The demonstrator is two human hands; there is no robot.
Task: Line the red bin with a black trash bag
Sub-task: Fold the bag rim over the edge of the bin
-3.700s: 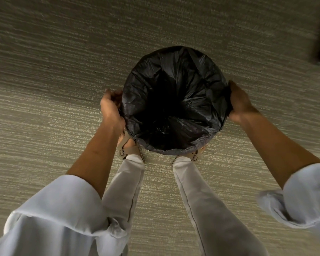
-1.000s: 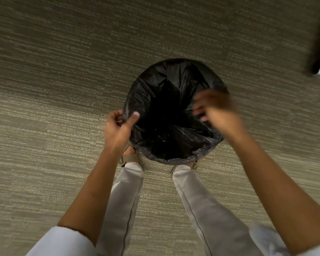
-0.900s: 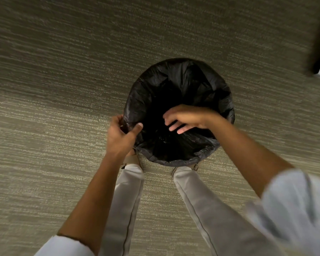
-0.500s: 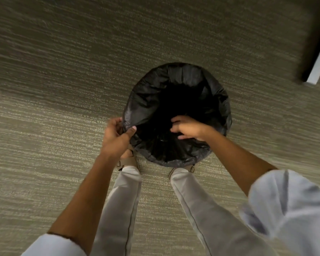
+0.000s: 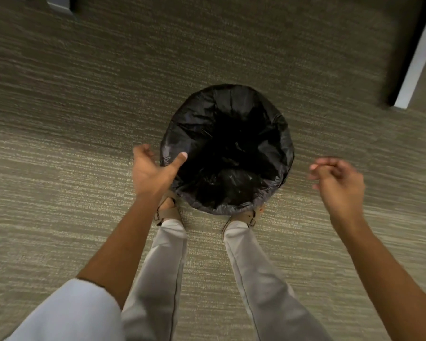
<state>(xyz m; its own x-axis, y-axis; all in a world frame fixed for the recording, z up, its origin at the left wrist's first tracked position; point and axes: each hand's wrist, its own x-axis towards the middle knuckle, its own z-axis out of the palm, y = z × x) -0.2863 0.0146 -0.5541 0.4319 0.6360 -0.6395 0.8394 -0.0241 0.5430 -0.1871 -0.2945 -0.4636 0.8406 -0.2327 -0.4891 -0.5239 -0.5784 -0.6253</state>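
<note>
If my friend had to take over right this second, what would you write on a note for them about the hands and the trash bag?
Left hand: open, beside the bin's left edge, thumb over the bag's rim; I cannot tell if it touches.
Right hand: empty, fingers loosely curled, off to the right, clear of the bin.
Black trash bag: inside the bin, opened out, its top folded over the whole rim. It hides the red bin completely.
The bin stands on the carpet, just in front of the person's sandals.
Done: bag in and spread around the rim.
Left: probably just check that the bag sits snug all round.
</note>
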